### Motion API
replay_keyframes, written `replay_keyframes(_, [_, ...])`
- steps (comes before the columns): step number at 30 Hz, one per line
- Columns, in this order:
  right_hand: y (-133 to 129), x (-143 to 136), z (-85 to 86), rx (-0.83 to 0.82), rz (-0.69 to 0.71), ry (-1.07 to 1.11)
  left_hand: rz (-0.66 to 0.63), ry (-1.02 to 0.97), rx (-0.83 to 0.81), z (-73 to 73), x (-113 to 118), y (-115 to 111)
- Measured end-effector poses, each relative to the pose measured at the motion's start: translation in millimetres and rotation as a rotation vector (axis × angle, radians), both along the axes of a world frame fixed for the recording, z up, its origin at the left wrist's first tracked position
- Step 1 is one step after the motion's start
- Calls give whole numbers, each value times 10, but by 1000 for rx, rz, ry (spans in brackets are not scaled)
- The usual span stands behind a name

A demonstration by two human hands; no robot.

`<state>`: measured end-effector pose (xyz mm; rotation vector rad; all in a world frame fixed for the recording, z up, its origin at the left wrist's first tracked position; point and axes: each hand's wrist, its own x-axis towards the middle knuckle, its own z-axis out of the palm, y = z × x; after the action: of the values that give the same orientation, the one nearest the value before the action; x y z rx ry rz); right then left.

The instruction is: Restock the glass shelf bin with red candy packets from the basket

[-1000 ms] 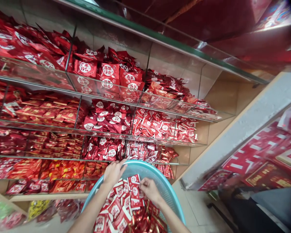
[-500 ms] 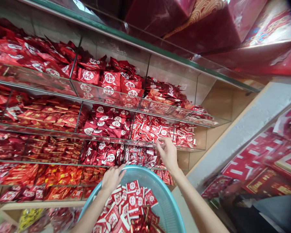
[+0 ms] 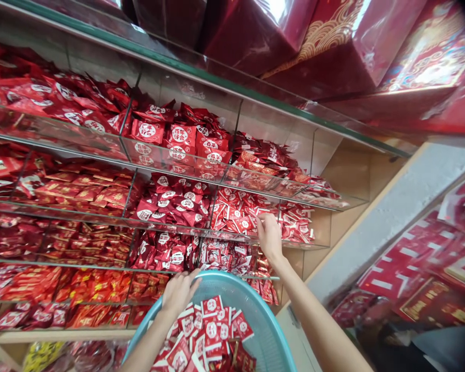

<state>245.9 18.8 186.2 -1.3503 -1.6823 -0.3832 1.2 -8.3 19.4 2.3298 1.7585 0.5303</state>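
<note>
A turquoise plastic basket (image 3: 251,297) holds a heap of small red-and-white packets (image 3: 213,330), with darker shiny ones at its right. My left hand (image 3: 180,292) is closed over the basket's far-left rim. Reaching past the front glass lip of a shelf compartment, my right hand (image 3: 270,237) has its fingers curled down among similar small red-and-white packets (image 3: 236,214). The fingertips look pinched on one of them, though the hand partly covers it.
Glass shelves with dividers (image 3: 128,194) hold red and maroon packets (image 3: 174,199) in rows. Large glossy maroon boxes (image 3: 256,36) sit above a green-edged glass shelf (image 3: 201,64). A pale pillar (image 3: 375,217) and hanging red goods (image 3: 406,263) stand at the right.
My right hand has gone a little deeper into the compartment, and its fingers have curled in onto the packets. My left hand stays on the basket rim. The view has tilted slightly upward.
</note>
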Motion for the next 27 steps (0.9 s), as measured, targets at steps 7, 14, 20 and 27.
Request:
replay_keyframes(7, [-4,103,14,109,-19,179,-10,16,23,-49,-10,32])
replay_keyframes(14, [-238,45,11,96,134,564,-13,25,30,-12,-6,25])
replay_keyframes(20, [-731,-83,-142,39,195,770,-18,40,31,3,-9,20])
replay_keyframes(27, [-938,-208,-1125,-492,284,1057,-48,44,20,-4,-26,18])
